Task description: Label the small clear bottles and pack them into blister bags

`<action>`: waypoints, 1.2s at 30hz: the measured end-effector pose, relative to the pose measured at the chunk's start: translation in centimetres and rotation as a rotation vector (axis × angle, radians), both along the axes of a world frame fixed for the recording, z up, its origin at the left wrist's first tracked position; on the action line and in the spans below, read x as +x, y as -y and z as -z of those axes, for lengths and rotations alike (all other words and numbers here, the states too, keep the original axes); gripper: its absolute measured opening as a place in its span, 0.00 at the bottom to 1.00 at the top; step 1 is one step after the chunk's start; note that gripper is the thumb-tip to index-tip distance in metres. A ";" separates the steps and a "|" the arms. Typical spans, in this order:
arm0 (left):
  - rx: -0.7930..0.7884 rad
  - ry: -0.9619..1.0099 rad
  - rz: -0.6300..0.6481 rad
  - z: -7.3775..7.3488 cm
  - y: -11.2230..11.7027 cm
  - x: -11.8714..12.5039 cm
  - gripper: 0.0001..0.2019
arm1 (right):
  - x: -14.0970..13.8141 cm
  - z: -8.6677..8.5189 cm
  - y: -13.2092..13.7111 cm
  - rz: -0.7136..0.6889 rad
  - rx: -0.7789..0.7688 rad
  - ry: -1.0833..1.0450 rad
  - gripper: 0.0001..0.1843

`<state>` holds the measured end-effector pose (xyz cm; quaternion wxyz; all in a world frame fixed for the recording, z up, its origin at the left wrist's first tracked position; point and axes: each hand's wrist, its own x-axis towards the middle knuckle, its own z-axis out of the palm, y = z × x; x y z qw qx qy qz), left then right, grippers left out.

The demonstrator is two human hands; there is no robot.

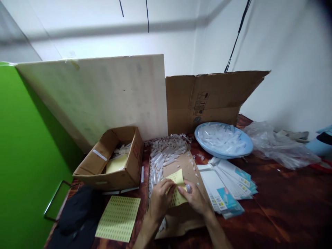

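I see the left hand (161, 195) curled, pinching a yellow sheet (177, 177); the right hand (195, 197), half closed, grips it above cardboard (181, 221).

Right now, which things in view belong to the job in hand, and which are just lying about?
Likely the job's:
yellow sheet in left hand and right hand
clear plastic pieces
second yellow sheet
blue basin

Probably just lying about:
black bundle
crumpled clear plastic

A bent, dark-printed yellow sheet (176, 199) spans left hand (160, 195) and right hand (195, 198), a clear piece (188, 188) at the latter.
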<state>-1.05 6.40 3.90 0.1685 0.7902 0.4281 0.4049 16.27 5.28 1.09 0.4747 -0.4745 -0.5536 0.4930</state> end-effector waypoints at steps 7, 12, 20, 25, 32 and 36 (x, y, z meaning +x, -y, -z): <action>-0.021 0.027 0.005 0.1 -0.1 0.2 0.08 | 0.2 0.6 0.0 0.034 0.015 0.046 0.25; -0.060 0.028 0.013 0.4 -0.1 0.1 0.08 | 0.0 0.4 0.0 0.060 -0.002 0.037 0.24; -0.132 0.056 0.029 0.2 0.0 0.0 0.04 | -0.1 -0.2 0.2 0.008 0.015 0.046 0.22; -0.118 0.031 0.067 0.3 -0.3 0.0 0.06 | 0.1 -0.3 0.2 0.002 0.064 0.098 0.20; -0.140 -0.013 0.116 0.8 -0.7 -0.1 0.08 | 0.0 0.0 0.2 -0.048 -0.032 0.003 0.23; -0.234 0.136 0.101 0.3 -0.6 -0.2 0.06 | 1.0 1.2 0.0 0.136 -0.044 0.069 0.26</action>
